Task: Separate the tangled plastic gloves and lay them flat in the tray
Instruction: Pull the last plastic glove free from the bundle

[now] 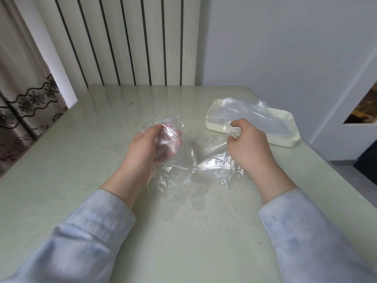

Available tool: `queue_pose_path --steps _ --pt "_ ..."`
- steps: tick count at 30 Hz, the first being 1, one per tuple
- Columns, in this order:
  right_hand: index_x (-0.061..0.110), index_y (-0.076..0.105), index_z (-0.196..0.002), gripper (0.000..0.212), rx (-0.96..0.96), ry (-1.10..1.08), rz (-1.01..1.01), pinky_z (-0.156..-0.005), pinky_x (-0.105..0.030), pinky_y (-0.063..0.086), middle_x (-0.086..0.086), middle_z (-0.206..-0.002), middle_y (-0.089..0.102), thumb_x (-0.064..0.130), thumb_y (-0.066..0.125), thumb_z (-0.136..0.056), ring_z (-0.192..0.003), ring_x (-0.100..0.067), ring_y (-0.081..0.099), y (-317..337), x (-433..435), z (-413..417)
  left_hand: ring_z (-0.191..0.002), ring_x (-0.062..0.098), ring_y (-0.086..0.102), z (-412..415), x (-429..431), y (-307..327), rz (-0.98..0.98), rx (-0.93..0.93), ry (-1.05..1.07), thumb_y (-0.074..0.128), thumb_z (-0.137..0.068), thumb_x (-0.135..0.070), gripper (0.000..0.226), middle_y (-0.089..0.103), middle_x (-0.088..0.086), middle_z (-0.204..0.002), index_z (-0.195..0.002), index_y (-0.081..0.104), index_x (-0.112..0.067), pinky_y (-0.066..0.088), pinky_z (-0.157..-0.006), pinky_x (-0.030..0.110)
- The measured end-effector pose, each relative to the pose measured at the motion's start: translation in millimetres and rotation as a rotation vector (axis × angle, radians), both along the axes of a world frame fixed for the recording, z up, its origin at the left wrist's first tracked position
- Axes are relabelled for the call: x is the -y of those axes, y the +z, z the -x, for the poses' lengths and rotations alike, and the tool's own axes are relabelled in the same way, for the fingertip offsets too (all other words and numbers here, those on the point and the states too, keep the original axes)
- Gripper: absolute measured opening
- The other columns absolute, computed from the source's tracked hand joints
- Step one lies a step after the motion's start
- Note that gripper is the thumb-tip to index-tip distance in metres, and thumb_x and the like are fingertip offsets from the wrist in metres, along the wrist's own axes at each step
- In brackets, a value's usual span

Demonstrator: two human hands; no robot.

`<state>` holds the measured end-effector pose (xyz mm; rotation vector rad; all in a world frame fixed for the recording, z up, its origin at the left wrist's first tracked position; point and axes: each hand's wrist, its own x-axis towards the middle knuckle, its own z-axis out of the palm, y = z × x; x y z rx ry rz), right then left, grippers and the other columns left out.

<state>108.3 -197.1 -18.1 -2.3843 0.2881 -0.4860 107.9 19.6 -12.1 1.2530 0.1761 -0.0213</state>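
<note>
**Head view, read left to right.** A grey-brown curtain with a dark lace flower border [26, 103] is hanging at the far left. Beside it, a white ribbed radiator panel with dark vertical gaps [130, 41] is standing behind the pale green glossy table [81, 201]. Two forearms in light blue knitted sleeves [77, 237] are framing the lower part of the view.

The left hand [146, 148] is facing its palm to the right. Its fingers are curling around a crumpled bunch of the tangled clear plastic gloves [177, 172], and the fingertips are showing through the film. From that bunch the film is running down and right to a pinched waist near the middle, then spreading toward the right hand [248, 146]. Whether the lowest folds are touching the table cannot be told.

The right hand is showing its back to the camera. Its thumb and curled fingers are pinching an edge of the film just beside the near left corner of the cream rectangular plastic tray [212, 125]. The tray is lying on the table to the right of the hands, near the table's right edge. Inside it a further clear plastic glove [265, 119] is lying spread out, with one crinkled part rising above the far rim. A plain white wall [275, 48] is closing the view behind the tray.
</note>
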Motion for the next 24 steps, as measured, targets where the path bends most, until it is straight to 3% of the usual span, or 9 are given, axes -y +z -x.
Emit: queue_pose_path --steps 2,5,8,10,13,16,19,21,24 --pt "0.027 0.064 -0.118 0.025 -0.003 0.025 -0.131 -0.053 -0.024 0.043 -0.003 -0.068 0.065 0.017 0.058 -0.096 -0.062 -0.017 0.061 0 0 1 -0.080 0.021 0.075 0 -1 0 -0.012 0.000 -0.014 0.053 -0.100 -0.020 0.020 0.079 0.010 -0.096 -0.100 0.072 -0.015 0.050 -0.100 0.052" --pt "0.022 0.067 -0.103 0.020 0.018 0.109 -0.445 -0.043 -0.023 0.040 -0.012 -0.066 0.069 0.009 0.052 -0.100 -0.041 -0.022 0.055 3 -6 4 -0.085 0.022 0.075 -1 -1 -1 -0.016 -0.008 -0.015 0.054 -0.100 -0.021 0.020 0.079 0.010 -0.097 -0.100 0.073 -0.016 0.052 -0.098 0.050" --pt "0.006 0.069 -0.100 0.033 0.018 0.222 -0.874 -0.043 -0.028 0.046 -0.017 -0.086 0.068 -0.011 0.040 -0.097 -0.052 -0.025 0.063 13 -11 6 -0.080 0.019 0.076 -2 -2 -2 -0.016 -0.010 -0.017 0.053 -0.100 -0.022 0.021 0.079 0.010 -0.099 -0.101 0.073 -0.015 0.057 -0.082 0.038" --pt "0.000 0.069 -0.105 0.048 0.004 0.301 -1.012 -0.054 -0.032 0.057 -0.017 -0.103 0.067 -0.024 0.032 -0.088 -0.070 -0.029 0.069 17 -12 7 -0.079 0.018 0.076 -3 -2 -3 -0.017 -0.009 -0.021 0.052 -0.101 -0.022 0.021 0.079 0.010 -0.098 -0.102 0.072 -0.015 0.057 -0.077 0.034" --pt "0.014 0.070 -0.115 0.059 -0.007 0.364 -0.794 -0.069 -0.031 0.061 -0.007 -0.122 0.068 -0.025 0.037 -0.087 -0.082 -0.017 0.071 9 -8 6 -0.083 0.019 0.076 -3 -3 -4 -0.025 -0.006 -0.025 0.052 -0.101 -0.023 0.022 0.079 0.009 -0.097 -0.104 0.072 -0.014 0.057 -0.083 0.038" --pt "0.024 0.072 -0.122 0.051 -0.030 0.359 -0.427 -0.074 -0.029 0.056 0.006 -0.112 0.070 -0.012 0.059 -0.087 -0.075 -0.010 0.065 -1 -6 4 -0.085 0.020 0.076 -2 -3 -3 -0.027 -0.003 -0.025 0.052 -0.101 -0.023 0.023 0.079 0.010 -0.097 -0.106 0.072 -0.013 0.056 -0.089 0.041" --pt "0.026 0.080 -0.100 0.019 0.068 0.332 -0.251 -0.080 -0.014 0.046 0.012 -0.099 0.060 0.012 0.077 -0.087 -0.084 -0.009 0.060 -3 -8 3 -0.083 0.020 0.076 -3 -3 -3 -0.028 -0.002 -0.028 0.052 -0.101 -0.022 0.022 0.079 0.010 -0.097 -0.106 0.071 -0.012 0.056 -0.087 0.039" --pt "0.031 0.079 -0.084 0.005 0.166 0.253 -0.154 -0.089 -0.004 0.034 0.010 -0.105 0.053 0.027 0.082 -0.084 -0.103 -0.010 0.054 -4 -8 0 -0.082 0.019 0.076 -4 -3 -3 -0.035 -0.002 -0.030 0.052 -0.101 -0.023 0.022 0.079 0.010 -0.098 -0.106 0.071 -0.012 0.056 -0.082 0.037" --pt "0.035 0.074 -0.073 0.012 0.295 0.124 -0.040 -0.104 -0.012 0.026 0.010 -0.124 0.047 0.039 0.081 -0.083 -0.121 -0.014 0.036 -4 -5 -2 -0.081 0.018 0.076 -4 -3 -4 -0.044 -0.001 -0.040 0.052 -0.101 -0.023 0.022 0.079 0.010 -0.098 -0.105 0.071 -0.013 0.056 -0.077 0.033"
